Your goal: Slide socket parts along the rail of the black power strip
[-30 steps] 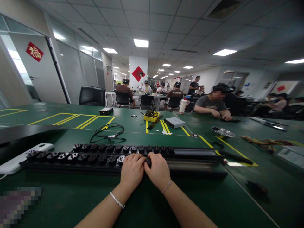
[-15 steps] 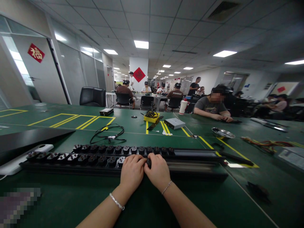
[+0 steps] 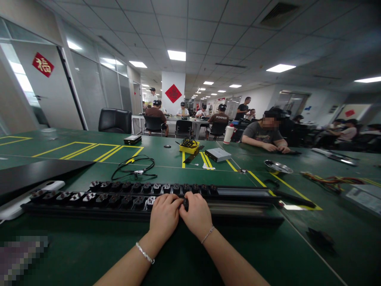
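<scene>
Over the front long black rail [image 3: 247,212], my left hand [image 3: 165,214] and my right hand [image 3: 195,214] meet with fingers bent down and thumbs close together. Between them a small black piece [image 3: 185,204] shows in part, pinched by both hands; it resembles the socket modules nearby. To the left of my hands, a row of black socket modules [image 3: 114,199] sits in the front rail, some with pale metal faces. A second rail [image 3: 247,192] lies just behind, also holding a row of modules. My fingertips are mostly hidden.
Behind the rails lie a coiled black cable [image 3: 133,169], a yellow box with cables [image 3: 189,146] and a grey metal box [image 3: 218,154]. A metal bowl [image 3: 278,167] and loose wires [image 3: 321,179] are at right. A white power strip [image 3: 35,198] is at left. A co-worker [image 3: 266,133] sits opposite.
The view has shifted very slightly. Both hands keep the same hold at the same place on the front rail.
</scene>
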`<state>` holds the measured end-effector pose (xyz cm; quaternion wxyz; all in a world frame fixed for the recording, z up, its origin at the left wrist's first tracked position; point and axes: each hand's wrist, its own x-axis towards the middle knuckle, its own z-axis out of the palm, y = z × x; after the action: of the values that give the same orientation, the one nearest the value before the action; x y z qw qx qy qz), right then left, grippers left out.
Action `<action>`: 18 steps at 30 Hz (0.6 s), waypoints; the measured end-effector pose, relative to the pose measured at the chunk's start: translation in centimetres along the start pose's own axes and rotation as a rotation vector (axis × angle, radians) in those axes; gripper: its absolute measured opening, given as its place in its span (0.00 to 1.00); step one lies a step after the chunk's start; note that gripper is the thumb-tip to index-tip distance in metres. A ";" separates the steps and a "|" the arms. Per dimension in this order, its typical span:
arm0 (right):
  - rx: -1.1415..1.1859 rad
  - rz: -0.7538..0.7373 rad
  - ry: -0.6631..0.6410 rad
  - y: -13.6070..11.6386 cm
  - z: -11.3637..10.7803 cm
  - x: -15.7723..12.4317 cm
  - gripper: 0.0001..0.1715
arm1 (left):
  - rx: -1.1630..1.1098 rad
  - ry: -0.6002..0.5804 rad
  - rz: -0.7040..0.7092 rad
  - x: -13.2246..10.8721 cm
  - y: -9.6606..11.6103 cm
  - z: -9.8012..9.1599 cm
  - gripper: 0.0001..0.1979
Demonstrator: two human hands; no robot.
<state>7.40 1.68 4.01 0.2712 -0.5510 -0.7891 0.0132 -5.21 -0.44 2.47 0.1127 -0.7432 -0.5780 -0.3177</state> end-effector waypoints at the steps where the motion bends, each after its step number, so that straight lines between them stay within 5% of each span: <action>1: 0.003 0.000 0.001 0.0 0.0 0.0 0.08 | -0.001 -0.003 -0.002 0.0 0.0 0.0 0.12; 18: 0.025 0.001 0.017 0.1 0.1 0.1 0.07 | 0.000 -0.004 0.007 0.0 0.0 0.0 0.12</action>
<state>7.37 1.81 3.89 0.2846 -0.5480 -0.7864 0.0183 -5.20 -0.47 2.46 0.1124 -0.7458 -0.5757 -0.3158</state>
